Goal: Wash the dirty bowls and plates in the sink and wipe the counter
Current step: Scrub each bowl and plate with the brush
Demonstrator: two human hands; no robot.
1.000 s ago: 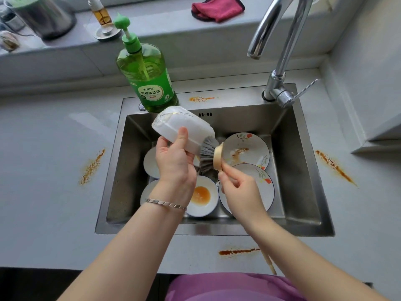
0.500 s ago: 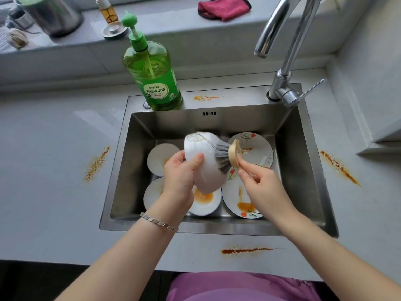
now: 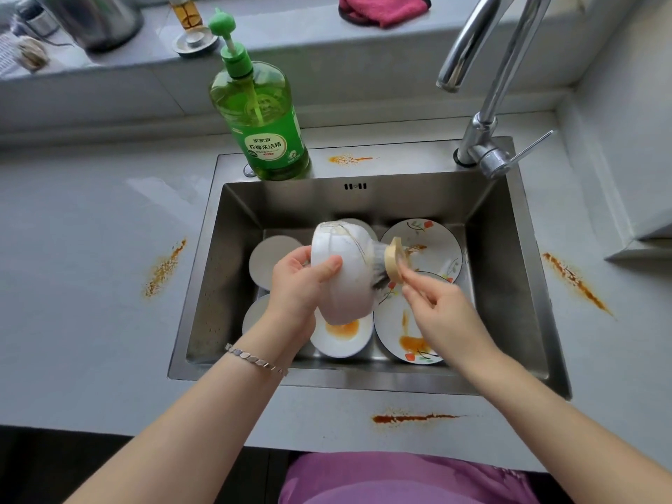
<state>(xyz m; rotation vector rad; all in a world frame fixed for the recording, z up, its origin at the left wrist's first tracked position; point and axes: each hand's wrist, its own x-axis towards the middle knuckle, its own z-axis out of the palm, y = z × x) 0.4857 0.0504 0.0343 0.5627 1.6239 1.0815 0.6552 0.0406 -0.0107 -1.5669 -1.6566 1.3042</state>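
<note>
While left grip holds bowl, right grip presses brush against rim.

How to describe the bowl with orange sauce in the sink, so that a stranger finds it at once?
Look into the steel sink, at its near wall. Under the raised bowl that the left hand holds lies a small white bowl. It alone is plain white with an orange puddle inside; the stained plates to its right bear painted flowers.

Before you: plates lie in the sink; soap bottle stands on its rear ledge, tap to the right.
</note>
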